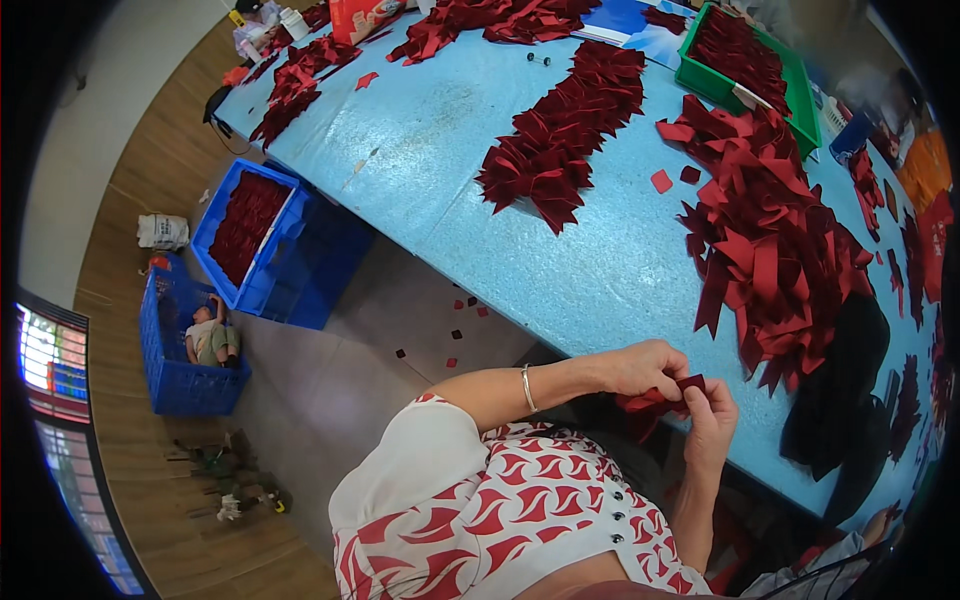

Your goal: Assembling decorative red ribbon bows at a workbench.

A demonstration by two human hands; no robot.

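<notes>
Close to the table's near edge, my left hand [642,368] and my right hand [711,412] are together in front of my body. Between them they pinch a dark red ribbon [650,401], its fabric folded at the fingertips and partly hidden by my fingers. A bracelet circles my left wrist. Right of my hands, a big loose heap of red ribbon pieces [765,255] with notched ends covers the table. Farther off lies a thick row of dark red ribbon bows [570,130], packed side by side.
The light blue table [420,170] carries a green tray [805,105] of ribbons and a black cloth [835,385]. At left, a blue bin [275,285] holds more ribbons. A person [210,335] lies in a blue crate [185,390] on the floor. Other people sit around the table.
</notes>
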